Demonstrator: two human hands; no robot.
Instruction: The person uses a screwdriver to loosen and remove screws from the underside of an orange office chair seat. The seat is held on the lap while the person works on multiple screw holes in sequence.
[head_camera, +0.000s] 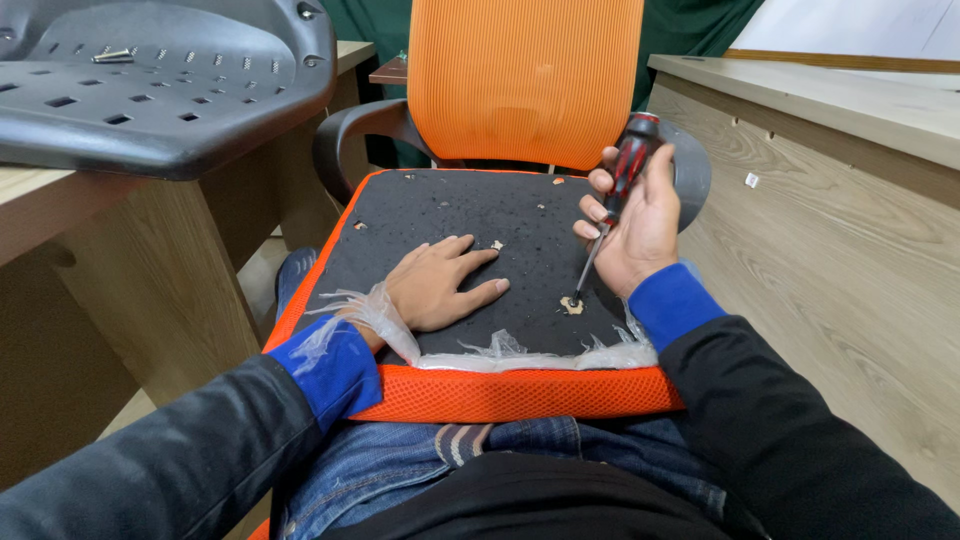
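A red-and-black screwdriver (612, 215) is clenched in the right hand (632, 226), its long axis slanted down-left to a screw hole (573, 303) in the black chair-seat underside (480, 250), while the left hand (437, 284), nothing grasped, is pressed flat left of that hole.

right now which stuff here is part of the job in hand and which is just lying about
In use: screwdriver in right hand; black seat underside, pressed flat by left hand; screw hole.

Lying about: grey plastic shell on desk; loose screw on it.
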